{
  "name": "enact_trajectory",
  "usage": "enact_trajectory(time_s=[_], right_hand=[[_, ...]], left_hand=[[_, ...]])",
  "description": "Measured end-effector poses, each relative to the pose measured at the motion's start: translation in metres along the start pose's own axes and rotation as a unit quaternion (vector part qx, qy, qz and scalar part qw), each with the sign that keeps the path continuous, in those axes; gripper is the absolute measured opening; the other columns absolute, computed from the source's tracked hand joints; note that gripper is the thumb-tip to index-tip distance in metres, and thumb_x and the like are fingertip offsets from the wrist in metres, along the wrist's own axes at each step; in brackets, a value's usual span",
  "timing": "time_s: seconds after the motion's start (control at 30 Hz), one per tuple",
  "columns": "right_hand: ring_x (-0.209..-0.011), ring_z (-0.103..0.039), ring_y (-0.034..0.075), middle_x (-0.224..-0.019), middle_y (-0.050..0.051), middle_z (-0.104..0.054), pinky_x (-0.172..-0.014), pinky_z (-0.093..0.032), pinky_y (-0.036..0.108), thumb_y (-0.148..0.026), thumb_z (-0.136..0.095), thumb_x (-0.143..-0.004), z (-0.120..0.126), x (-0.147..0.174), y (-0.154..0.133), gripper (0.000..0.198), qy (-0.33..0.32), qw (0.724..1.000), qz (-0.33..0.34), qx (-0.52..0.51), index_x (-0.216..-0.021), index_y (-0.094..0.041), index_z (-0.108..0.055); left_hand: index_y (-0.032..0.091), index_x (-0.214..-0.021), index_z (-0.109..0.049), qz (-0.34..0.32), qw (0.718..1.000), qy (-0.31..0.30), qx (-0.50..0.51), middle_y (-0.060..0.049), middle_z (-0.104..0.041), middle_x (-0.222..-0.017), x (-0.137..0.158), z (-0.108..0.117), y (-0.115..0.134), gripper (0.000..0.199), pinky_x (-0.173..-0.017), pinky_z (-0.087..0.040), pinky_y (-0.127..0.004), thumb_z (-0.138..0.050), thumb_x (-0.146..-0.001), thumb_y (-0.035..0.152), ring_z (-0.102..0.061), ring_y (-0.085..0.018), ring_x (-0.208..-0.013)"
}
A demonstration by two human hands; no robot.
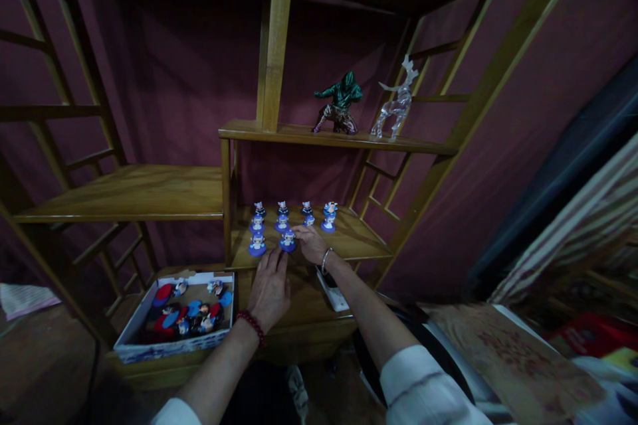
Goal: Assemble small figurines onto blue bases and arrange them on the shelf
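Observation:
Small toy figurines on round bases stand in rows on the lower wooden shelf (pixel 349 242). In the front row are a purple-based figurine (pixel 257 244) at the left and another purple-based figurine (pixel 288 241) beside it. My right hand (pixel 312 244) reaches in from the right, its thumb and forefinger closed at the upper right side of that second figurine. My left hand (pixel 270 287) rests at the shelf's front edge just below, palm down, fingers stretched out and holding nothing. Behind the front row stand blue-haired figurines (pixel 282 222) and darker figurines (pixel 282 207).
An open box (pixel 172 348) with jumbled red- and blue-based figurines sits at lower left. A white object (pixel 335 293) lies under my right wrist. On the upper shelf are a green crouching statue (pixel 341 103) and a clear deer ornament (pixel 396 103). A wooden post (pixel 279 40) rises there.

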State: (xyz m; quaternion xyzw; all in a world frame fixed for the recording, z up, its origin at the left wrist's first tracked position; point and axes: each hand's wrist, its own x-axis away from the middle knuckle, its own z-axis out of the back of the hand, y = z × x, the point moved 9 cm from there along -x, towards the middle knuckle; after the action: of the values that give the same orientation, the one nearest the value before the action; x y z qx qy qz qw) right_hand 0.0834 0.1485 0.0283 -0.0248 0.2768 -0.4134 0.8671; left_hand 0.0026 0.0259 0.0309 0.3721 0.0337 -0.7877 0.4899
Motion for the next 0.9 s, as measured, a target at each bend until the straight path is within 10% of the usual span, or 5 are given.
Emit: enact_trajectory(time_s=[0.9], right_hand=[[-0.095, -0.054, 0.016, -0.099, 0.004, -0.062, -0.088, -0.043, 0.032, -0.007, -0.048, -0.07, 0.029, 0.031, -0.013, 0.033, 0.068, 0.995, -0.034, -0.059, -0.097, -0.02, -0.062]], left_hand=[[0.01, -0.122, -0.037, 0.003, 1.0, 0.004, -0.015, -0.015, -0.04, -0.126, 0.0, -0.001, 0.0, 0.052, -0.098, -0.031, -0.048, -0.039, -0.07, 0.005, -0.031, -0.026, -0.12]])
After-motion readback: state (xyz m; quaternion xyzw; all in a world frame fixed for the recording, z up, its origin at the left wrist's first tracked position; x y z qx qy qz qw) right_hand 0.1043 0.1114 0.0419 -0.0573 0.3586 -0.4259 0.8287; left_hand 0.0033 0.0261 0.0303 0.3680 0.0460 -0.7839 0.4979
